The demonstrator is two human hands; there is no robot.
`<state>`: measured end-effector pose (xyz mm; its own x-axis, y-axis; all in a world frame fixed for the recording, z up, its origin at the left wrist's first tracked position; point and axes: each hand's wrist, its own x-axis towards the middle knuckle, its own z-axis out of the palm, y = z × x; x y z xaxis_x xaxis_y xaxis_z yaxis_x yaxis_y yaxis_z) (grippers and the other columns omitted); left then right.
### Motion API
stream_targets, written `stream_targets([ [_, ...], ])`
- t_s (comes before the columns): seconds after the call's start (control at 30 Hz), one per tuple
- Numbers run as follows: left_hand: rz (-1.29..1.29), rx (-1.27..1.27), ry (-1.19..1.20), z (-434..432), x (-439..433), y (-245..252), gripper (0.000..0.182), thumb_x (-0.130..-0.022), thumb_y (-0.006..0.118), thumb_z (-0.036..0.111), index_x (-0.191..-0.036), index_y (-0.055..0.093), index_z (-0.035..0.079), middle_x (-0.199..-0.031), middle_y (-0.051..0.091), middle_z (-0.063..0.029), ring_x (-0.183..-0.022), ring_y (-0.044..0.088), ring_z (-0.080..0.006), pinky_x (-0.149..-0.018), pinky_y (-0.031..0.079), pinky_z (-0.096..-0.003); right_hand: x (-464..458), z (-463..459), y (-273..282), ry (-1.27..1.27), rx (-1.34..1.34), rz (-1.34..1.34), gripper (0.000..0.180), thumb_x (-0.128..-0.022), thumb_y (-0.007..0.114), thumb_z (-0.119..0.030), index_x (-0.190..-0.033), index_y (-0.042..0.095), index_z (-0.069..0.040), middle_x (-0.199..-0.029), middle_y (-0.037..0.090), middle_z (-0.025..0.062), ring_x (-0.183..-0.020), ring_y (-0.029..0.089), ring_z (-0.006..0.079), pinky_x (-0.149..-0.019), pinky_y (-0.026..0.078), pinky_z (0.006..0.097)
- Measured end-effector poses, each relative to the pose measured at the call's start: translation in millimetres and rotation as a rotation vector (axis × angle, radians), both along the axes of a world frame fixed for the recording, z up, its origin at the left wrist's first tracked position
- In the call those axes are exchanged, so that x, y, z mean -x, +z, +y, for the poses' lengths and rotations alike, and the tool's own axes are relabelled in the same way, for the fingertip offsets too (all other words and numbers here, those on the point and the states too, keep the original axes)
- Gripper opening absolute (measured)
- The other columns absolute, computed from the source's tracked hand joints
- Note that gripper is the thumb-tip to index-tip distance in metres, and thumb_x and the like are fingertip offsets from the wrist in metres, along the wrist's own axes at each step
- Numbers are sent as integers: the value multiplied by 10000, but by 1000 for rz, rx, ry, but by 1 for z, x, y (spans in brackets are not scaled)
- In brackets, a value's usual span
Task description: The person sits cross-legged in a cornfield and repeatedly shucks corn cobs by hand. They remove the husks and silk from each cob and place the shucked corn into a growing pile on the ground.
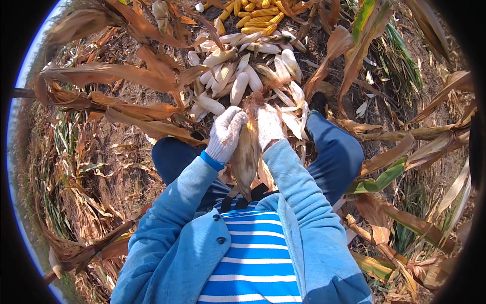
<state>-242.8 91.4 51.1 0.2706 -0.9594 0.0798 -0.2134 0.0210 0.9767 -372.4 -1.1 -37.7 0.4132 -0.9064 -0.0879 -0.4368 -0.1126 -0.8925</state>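
Note:
A dry-husked ear of corn [244,161] lies between my two gloved hands, with its pointed end towards my body. A little yellow kernel shows at its far end, where the husk is parted. My left hand [228,129], in a white knit glove, grips the husk on the left side. On the right, my right hand [270,125] is closed on the husk; its fingertips are partly hidden. Brown corn silk [253,102] hangs in a tuft just beyond the hands. A heap of unshucked pale corn ears [239,87] lies directly in front.
Behind the heap is a pile of husked yellow corn cobs [262,17]. Dry corn stalks [414,133] and brown leaves [110,74] reach in from both sides. My bent knees [336,152] flank the work spot. Dry soil and husk litter [129,152] cover the ground.

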Motion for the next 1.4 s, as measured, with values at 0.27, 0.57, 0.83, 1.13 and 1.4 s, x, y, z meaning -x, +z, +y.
stream_targets([
  [0.27, -1, -187, -370, 79, -7, 12, 243, -1011, 543, 213, -998, 634, -12, -798, 622, -76, -735, 592, -168, -702, 490, -297, 91, -140, -163, -495, -432, -407, 313, -1018, 520, -304, -1050, 687, -42, -975, 727, 135, -858, 699, 290, -752, 571, 388],
  [0.57, -152, -535, -181, 40, -16, -8, 577, -900, 669, 489, -1296, 568, 80, -1213, 662, -199, -1122, 651, -338, -965, 504, -406, 46, -109, -79, -112, 50, 34, 332, -987, 502, -213, -1231, 659, -53, -1192, 697, 134, -1145, 643, 299, -1030, 477, 403],
  [0.83, -79, -364, -21, -3, 10, -58, 1055, -768, 827, 481, -1510, 293, -47, -1406, 523, -264, -1297, 542, -348, -1107, 429, -390, -6, -28, 44, 366, 279, 929, 413, -969, 507, -219, -1343, 596, -67, -1314, 654, 120, -1268, 583, 269, -1133, 394, 366],
  [1.13, 284, -336, 160, -4, 13, -70, 966, -778, 857, 360, -1507, 322, 22, -1389, 542, -140, -1304, 511, -243, -1108, 421, -379, -19, -33, 13, -176, -337, -302, 305, -1029, 467, -224, -1189, 647, -37, -1180, 689, 110, -1116, 637, 244, -981, 498, 327],
  [1.4, 398, -121, 225, -10, 5, -73, 731, -814, 838, 261, -1384, 453, 12, -1251, 608, -134, -1142, 602, -258, -993, 500, -380, -34, -26, 25, -568, -833, -1150, 284, -1040, 509, -317, -1077, 640, -68, -966, 677, 97, -865, 652, 256, -790, 558, 374],
])
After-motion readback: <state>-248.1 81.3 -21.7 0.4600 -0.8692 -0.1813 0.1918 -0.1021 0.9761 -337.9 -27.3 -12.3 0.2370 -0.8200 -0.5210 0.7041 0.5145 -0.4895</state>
